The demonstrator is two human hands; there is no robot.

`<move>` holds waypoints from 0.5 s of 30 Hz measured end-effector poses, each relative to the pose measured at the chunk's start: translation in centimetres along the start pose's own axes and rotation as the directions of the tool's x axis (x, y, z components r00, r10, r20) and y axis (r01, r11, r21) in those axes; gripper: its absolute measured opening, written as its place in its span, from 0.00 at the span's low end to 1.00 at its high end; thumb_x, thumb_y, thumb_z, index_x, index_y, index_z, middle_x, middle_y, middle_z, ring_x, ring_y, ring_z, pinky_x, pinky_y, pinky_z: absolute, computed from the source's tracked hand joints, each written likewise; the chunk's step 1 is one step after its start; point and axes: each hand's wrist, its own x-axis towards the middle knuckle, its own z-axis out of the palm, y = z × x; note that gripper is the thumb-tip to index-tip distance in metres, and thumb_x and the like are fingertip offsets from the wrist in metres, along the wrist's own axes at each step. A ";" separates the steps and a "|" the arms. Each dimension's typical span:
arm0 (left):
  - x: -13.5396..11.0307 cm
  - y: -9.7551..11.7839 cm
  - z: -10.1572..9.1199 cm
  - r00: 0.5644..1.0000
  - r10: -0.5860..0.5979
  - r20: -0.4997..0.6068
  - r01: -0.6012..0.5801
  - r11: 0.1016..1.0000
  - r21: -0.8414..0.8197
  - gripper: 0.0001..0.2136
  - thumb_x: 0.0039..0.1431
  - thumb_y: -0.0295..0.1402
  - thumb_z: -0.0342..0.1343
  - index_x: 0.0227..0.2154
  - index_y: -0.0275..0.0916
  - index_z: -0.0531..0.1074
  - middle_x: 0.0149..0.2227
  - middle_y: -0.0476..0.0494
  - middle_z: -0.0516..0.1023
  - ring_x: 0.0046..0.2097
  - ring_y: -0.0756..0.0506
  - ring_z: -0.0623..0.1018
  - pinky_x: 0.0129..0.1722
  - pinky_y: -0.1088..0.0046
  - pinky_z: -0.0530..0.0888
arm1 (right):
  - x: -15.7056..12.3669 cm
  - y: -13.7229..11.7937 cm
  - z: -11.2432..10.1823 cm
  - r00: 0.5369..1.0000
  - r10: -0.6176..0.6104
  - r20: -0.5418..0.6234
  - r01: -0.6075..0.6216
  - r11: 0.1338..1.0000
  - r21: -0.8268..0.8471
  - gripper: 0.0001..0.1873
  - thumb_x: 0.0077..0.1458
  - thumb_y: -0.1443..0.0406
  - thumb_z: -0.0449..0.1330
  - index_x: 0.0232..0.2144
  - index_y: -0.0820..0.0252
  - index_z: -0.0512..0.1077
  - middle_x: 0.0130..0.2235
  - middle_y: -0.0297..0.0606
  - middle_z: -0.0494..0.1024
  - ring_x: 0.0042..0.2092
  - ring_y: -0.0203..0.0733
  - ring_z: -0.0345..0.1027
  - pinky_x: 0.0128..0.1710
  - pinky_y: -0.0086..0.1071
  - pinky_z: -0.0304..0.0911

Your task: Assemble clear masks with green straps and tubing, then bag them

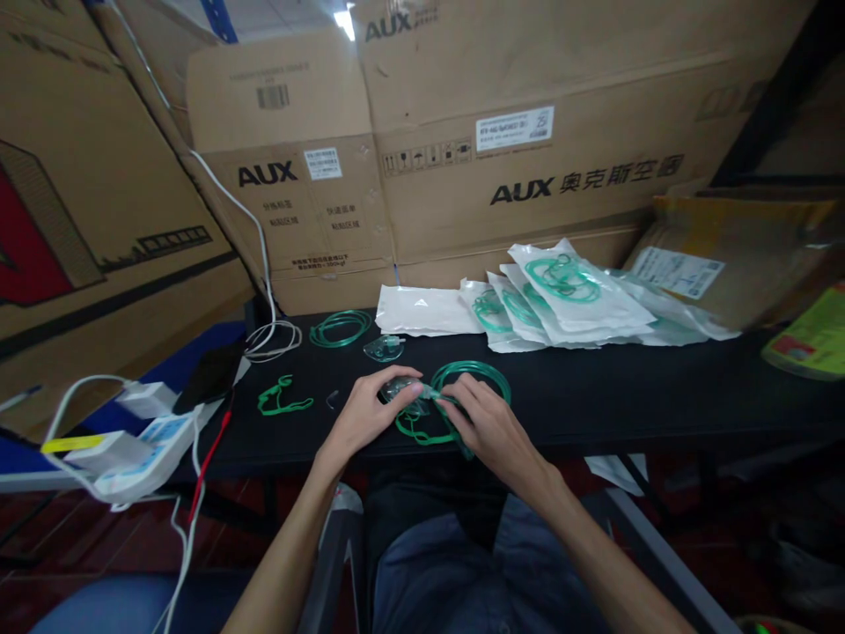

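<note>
Both hands meet at the front of a black table (594,387). My left hand (370,409) curls its fingers round a clear plastic mask (404,390). My right hand (485,427) pinches the green tubing joined to that mask, beside a coil of green tube (485,374). A green elastic strap loops below the mask (422,433). Left of my hands lies a loose green strap (282,401). Further back sit a second clear mask (384,348) and another green tube coil (340,328).
A stack of sealed bags holding green tubing (568,295) and a flat white bag (422,310) lie at the table's back. Large AUX cardboard boxes (528,141) form the wall behind. White cable (270,339), a black phone (211,374) and a power strip (142,440) are at left.
</note>
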 end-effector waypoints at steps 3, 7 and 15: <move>0.0 -0.1 -0.1 0.998 -0.050 0.046 0.053 0.998 -0.047 0.14 0.64 0.44 0.61 0.46 0.42 0.80 0.46 0.47 0.84 0.49 0.43 0.81 0.52 0.70 0.72 | 0.0 0.0 0.0 1.000 -0.002 0.003 0.002 1.000 -0.007 0.08 0.71 0.67 0.52 0.42 0.59 0.72 0.39 0.41 0.76 0.40 0.47 0.70 0.42 0.38 0.63; 0.0 -0.1 -0.1 0.995 -0.018 0.094 0.023 0.998 -0.053 0.13 0.63 0.42 0.62 0.47 0.43 0.81 0.46 0.46 0.84 0.49 0.42 0.80 0.52 0.70 0.71 | 0.1 0.0 0.0 0.999 -0.015 0.031 0.015 1.000 -0.002 0.07 0.70 0.66 0.53 0.40 0.59 0.71 0.39 0.41 0.76 0.40 0.47 0.70 0.42 0.38 0.61; 0.4 -1.0 0.1 0.985 0.125 0.122 -0.115 0.990 -0.082 0.09 0.63 0.38 0.62 0.41 0.39 0.81 0.41 0.45 0.81 0.44 0.45 0.79 0.48 0.71 0.72 | 0.2 0.2 0.0 0.999 -0.031 0.039 0.031 1.000 -0.001 0.10 0.71 0.66 0.53 0.35 0.59 0.71 0.35 0.38 0.77 0.37 0.44 0.68 0.39 0.36 0.56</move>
